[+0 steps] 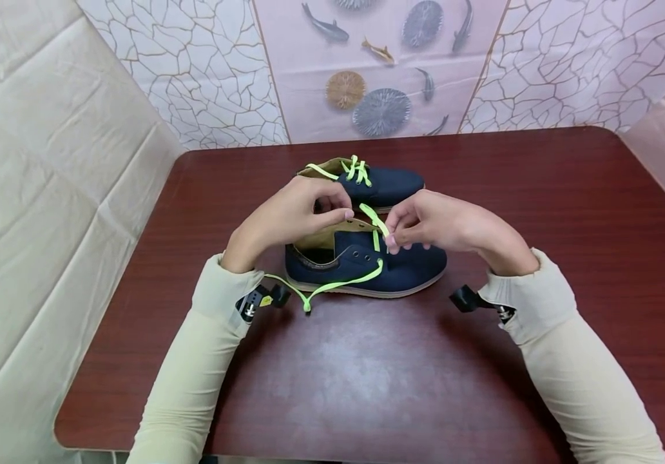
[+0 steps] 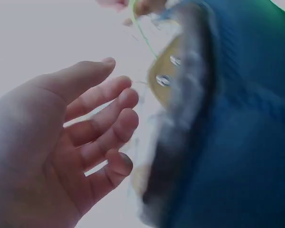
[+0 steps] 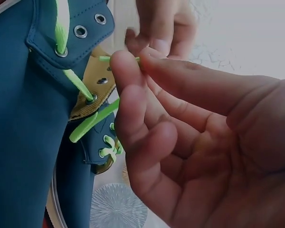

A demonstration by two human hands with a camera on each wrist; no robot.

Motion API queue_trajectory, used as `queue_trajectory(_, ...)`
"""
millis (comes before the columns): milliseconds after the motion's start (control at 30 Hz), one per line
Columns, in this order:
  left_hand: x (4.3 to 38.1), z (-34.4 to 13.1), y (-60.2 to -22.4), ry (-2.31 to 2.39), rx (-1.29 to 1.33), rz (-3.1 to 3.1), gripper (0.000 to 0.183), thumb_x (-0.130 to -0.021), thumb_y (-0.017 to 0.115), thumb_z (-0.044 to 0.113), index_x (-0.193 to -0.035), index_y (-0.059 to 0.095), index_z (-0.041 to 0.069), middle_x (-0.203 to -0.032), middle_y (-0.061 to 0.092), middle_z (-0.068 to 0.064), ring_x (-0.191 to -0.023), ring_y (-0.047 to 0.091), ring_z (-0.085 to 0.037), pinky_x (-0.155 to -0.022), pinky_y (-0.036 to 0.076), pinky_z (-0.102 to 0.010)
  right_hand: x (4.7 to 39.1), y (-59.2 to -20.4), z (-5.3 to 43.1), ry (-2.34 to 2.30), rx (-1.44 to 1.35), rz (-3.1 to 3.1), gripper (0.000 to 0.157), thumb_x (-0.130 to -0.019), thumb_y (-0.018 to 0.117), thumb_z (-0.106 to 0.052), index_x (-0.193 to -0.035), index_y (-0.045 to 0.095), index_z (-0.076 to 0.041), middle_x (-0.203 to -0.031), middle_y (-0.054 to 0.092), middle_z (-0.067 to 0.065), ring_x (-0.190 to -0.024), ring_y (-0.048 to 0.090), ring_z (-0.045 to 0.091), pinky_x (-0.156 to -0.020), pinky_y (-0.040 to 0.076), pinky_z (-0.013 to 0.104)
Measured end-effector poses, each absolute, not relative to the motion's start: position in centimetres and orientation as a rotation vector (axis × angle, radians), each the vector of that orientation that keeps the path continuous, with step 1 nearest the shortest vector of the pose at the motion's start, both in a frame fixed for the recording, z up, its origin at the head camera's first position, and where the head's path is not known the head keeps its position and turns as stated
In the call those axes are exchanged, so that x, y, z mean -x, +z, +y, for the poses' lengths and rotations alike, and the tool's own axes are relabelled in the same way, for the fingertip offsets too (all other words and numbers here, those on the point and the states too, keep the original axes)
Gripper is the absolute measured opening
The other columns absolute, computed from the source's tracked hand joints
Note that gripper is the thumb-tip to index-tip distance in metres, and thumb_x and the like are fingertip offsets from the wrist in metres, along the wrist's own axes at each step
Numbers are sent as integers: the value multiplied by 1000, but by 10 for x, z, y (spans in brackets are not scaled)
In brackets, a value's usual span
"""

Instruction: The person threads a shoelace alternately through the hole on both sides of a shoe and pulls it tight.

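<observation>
A navy blue shoe (image 1: 410,267) lies on its sole, toe to the right, with a neon yellow-green shoelace (image 1: 346,282) through its front eyelets. Between thumb and index finger my right hand (image 1: 443,222) pinches one lace end, above the far eyelet flap (image 3: 96,80). My left hand (image 1: 300,209) hovers over the shoe's opening; its fingers are loosely bent, with nothing held in the left wrist view. The other lace end trails over the shoe's near side onto the table. Two bare eyelets (image 3: 80,32) show in the near flap.
Behind stands a second navy shoe (image 1: 399,183), its lime lace criss-crossed through the eyelets. Both shoes rest on a dark red-brown wooden table (image 1: 541,193). Patterned cloth (image 1: 216,71) hangs along the back, and pale quilted fabric (image 1: 48,193) covers the left side.
</observation>
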State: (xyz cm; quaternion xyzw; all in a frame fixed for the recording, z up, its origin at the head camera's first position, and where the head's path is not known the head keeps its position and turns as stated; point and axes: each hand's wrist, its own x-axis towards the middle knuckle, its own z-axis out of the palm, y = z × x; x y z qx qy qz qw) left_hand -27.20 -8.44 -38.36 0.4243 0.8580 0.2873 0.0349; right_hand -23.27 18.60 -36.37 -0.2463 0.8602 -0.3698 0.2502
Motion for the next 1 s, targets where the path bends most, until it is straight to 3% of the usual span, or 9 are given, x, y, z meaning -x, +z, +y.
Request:
queue_trajectory(100,266,-79,-378,740,-1328,2573,15,-104,69,27,-104,80,15,-87,73,7,-75,59,-7,-74,50,-29,233,-366,187,-991,692,2358,13,-104,62,-6,-98,73,-6,-87,67,4,-82,58,22,-62,46,30)
queue_trajectory(333,259,-61,-378,521,-1279,2429,18,-104,70,32,-107,82,19,-91,75,10,-82,67,-4,-79,55,-28,233,-367,190,-978,686,2430,7,-104,67,-13,-103,72,-8,-88,62,2,-78,54,24,-63,48,32)
queue_trajectory(567,257,-57,-384,464,-1279,2428,11,-100,75,30,-101,80,21,-84,72,11,-77,65,-4,-72,53,-27,235,-370,185,-1085,673,2432,7,-103,68,-7,-102,74,-4,-86,69,6,-81,58,26,-63,53,34)
queue_trajectory(1000,259,-64,-387,582,-1368,2324,7,-98,79,24,-102,82,19,-82,72,10,-76,65,-5,-74,54,-27,240,-388,169,-1117,707,2411,8,-103,66,-5,-101,73,-2,-83,71,4,-75,61,21,-63,54,30)
